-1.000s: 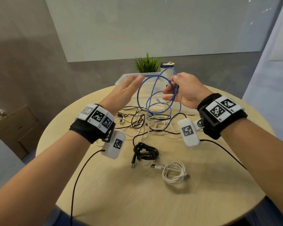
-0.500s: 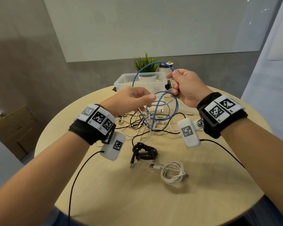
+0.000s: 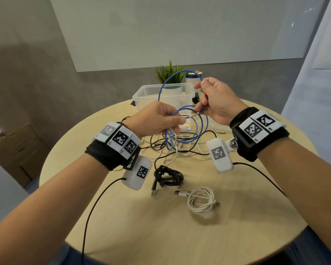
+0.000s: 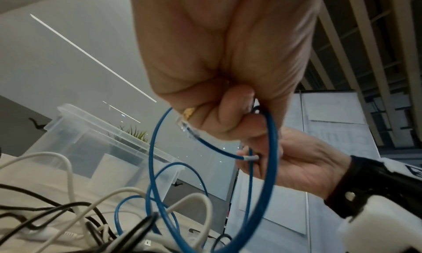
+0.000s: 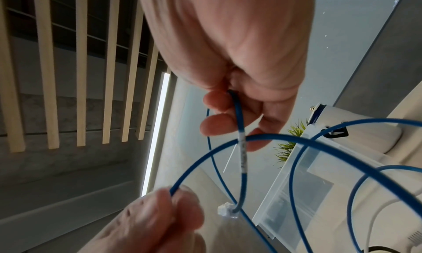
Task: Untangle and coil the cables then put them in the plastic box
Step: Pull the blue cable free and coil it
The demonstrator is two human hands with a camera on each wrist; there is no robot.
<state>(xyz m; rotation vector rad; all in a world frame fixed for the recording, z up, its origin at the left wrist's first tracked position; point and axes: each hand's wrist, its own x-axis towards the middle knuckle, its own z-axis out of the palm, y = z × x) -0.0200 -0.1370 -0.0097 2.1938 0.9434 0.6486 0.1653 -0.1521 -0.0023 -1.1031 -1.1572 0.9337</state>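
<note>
**Blue cable held up in loops in front of the plastic box**

Both hands are raised over the round table (image 3: pixel 256 217), in the middle of the head view. The left hand (image 3: pixel 157 119) has its fingers curled around the blue cable (image 3: pixel 203 131), with the clear plug (image 4: pixel 188 128) sticking out beside its knuckles. The right hand (image 3: pixel 216 100) pinches the same cable higher up, so 1 big loop arches over the top centre of the frame and smaller loops hang between the wrists.

Behind the loops, upper centre, stands the clear plastic box (image 3: pixel 141 92), lid off; I see no cables in it, only something pale showing through its wall. Below the hands lies a tangle of black and white cables (image 3: pixel 180 148). Nearer the lower centre, a coiled black cable (image 3: pixel 168 175) and a coiled white cable (image 3: pixel 201 200) lie on the tabletop, outside the box.
</note>
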